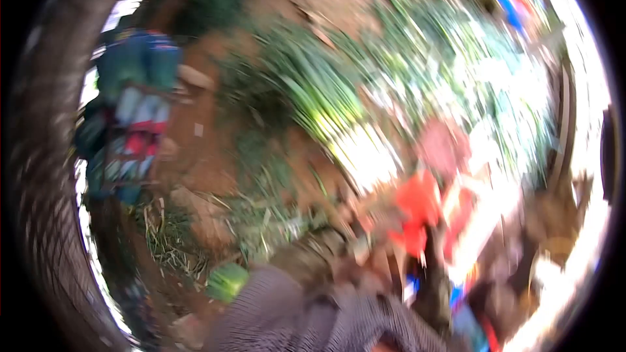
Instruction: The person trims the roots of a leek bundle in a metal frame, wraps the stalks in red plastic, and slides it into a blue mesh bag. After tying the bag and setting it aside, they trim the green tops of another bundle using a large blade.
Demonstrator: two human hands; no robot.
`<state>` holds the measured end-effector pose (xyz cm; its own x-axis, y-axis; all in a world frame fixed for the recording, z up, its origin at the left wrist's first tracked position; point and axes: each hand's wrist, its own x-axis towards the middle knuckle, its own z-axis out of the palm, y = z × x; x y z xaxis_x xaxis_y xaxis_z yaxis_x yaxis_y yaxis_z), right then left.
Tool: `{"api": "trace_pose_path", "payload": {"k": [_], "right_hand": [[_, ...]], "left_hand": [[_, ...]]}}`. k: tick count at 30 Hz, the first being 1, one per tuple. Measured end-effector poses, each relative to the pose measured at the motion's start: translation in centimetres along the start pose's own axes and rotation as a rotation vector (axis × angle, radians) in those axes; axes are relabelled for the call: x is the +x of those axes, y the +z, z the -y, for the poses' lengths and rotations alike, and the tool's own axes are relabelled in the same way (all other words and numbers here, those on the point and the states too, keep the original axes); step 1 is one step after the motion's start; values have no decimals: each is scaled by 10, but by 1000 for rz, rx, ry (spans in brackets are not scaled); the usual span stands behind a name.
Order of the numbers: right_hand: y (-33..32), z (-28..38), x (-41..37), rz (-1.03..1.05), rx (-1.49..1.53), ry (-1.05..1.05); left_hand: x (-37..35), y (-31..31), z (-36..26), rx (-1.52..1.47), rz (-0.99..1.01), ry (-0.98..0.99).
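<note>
The brown ground [202,176] is the largest thing, and much is blurred. On its far right part spreads a wide heap of long green leaves [450,45]. A grey patterned cloth [280,306] covers part of the near edge and stands in the way of the view there. About the middle of the ground lies the leek-like bunch [326,104]; its long axis goes diagonally, green leaves toward the far left, white ends toward the near right. At the left edge is a stacked load [137,117], blue-green, white and red. A red-orange thing [417,212] is just beside the white ends. Smaller is a pale green clump [227,280], near the cloth. Blur hides the left hand and right hand; whether they are wide, narrow or holding, I cannot tell.
</note>
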<state>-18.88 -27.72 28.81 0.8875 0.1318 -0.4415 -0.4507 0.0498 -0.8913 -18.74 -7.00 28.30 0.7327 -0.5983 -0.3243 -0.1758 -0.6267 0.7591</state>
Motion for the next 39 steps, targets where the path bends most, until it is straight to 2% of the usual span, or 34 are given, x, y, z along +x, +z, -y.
{"api": "trace_pose_path", "payload": {"k": [2,3,5,7,9,11,14,15,16,17,18,19,20,23,24,26,27,32,36,39], "right_hand": [[-2,-3,2,-8,-25,-14],[-3,-8,2,-95,-43,4],[-11,-12,1,-152,1,38],[-24,-31,11,-186,7,35],[-17,-29,28,-218,-16,92],[-17,-33,32,-212,-55,142],[-19,-40,37,-196,-203,237],[-35,-68,47,-115,-327,215],[-29,-60,44,-37,-450,193],[-27,-51,37,-25,-685,161],[-29,-62,46,78,-1222,54],[-35,-75,46,-37,-1247,-81],[-19,-52,33,-156,-1263,-213],[10,3,36,88,-1143,-610],[13,0,42,349,-943,-702],[22,-12,48,964,-939,-107],[29,-19,45,1082,-925,36],[54,-36,23,911,-777,48],[14,-64,6,734,-683,209],[-36,-86,-1,473,-603,299]], "left_hand": [[-13,7,-6,-2,61,-42],[-18,22,3,-185,-95,-26],[-27,36,7,-111,-123,-10],[-43,29,-2,79,-37,-137],[-53,10,1,125,59,-252],[-62,4,-3,152,137,-339],[-65,9,3,106,110,-355],[-64,10,5,88,92,-347],[-64,13,8,66,62,-341],[-62,17,10,48,40,-328],[-59,18,11,27,14,-319],[-57,20,11,9,-9,-311],[-53,22,13,-6,-28,-310],[-46,30,11,-45,-61,-286],[-42,33,9,-58,-68,-273],[-35,38,7,-80,-80,-259],[-32,39,5,-92,-88,-252],[-28,49,6,-114,-81,-247],[-25,55,13,-99,-21,-267],[-26,60,17,-92,2,-283]]}}
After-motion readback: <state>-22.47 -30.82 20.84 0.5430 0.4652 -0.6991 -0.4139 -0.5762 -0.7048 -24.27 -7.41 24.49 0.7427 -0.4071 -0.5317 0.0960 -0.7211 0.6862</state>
